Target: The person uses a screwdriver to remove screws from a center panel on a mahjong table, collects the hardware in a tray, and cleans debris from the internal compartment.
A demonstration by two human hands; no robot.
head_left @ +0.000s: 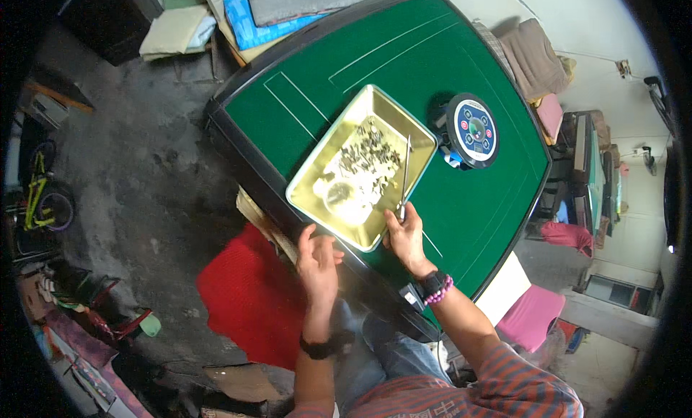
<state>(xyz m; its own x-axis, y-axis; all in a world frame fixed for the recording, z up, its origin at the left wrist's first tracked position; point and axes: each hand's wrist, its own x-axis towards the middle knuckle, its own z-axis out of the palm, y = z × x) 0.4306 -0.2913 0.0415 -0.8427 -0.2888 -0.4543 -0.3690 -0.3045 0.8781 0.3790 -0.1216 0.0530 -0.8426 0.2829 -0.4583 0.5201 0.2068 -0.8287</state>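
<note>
A rectangular pale-yellow tray (317,150) with a light rim rests on the green felt top of a mahjong table (497,223). Inside it lie many small dark and pale pieces (375,148) and a round clear dish (339,195), partly washed out by glare. Along the tray's right side runs a slender silver tool (406,174), tweezers-like. My right hand (406,239) pinches the tool's near end at the tray's near right rim. Just off the tray's near left edge, my left hand (318,261) is raised with fingers apart, holding nothing.
A round control console (476,132) stands on the felt right of the tray. The table's dark raised border (259,174) runs near my left hand. A red cover (249,295) lies below left, and a pink seat (532,317) is at the right. Folded cloths (303,3) sit beyond the table.
</note>
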